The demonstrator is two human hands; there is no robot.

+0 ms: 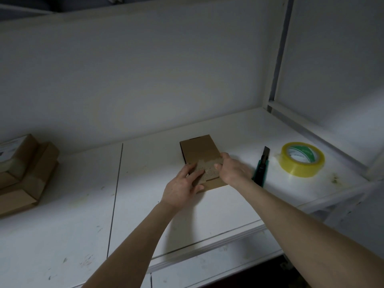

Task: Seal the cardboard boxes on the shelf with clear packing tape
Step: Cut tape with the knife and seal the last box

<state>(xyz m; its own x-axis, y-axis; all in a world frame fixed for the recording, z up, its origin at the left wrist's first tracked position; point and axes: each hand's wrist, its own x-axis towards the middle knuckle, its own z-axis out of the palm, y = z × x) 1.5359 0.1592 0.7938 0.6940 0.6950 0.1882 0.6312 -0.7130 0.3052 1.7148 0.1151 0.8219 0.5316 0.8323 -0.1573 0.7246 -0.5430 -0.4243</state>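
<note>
- Head view, the task's thing: a small cardboard box [198,154] lies flat on the white shelf [62,225], about in the middle of the picture, with its long side running from 6 to 12 o'clock.
- Head view, left hand: the left hand [182,183] comes from 7 o'clock. Its fingers are straight and lie flat on the near end of the box top, as if to press it down.
- Head view, right hand: the right hand [232,169] holds the near right corner of the box. The thumb lies on the top and the other fingers curl around the side edge.
- Head view, tape on the box: a paler, slightly shiny band [207,163] crosses the near end of the top, under both hands. I take it for a strip of tape, but I cannot tell where it ends.
- Head view, tools: at 3 o'clock from the box stands the roll of clear tape [302,159], well apart. The utility knife [261,167] lies between them, just beside the right hand.
- Head view, other boxes: a stack of boxes [22,173] sits at 9 o'clock, near the left border.
- Step in hand, as I judge: the tape is being smoothed onto the near flap of this box.
- Next move, as I judge: rub the strip down over the edge so that it holds, then check whether the far end needs a strip too. That would call for the right hand to reach toward 3 o'clock for the roll and the knife.
</note>
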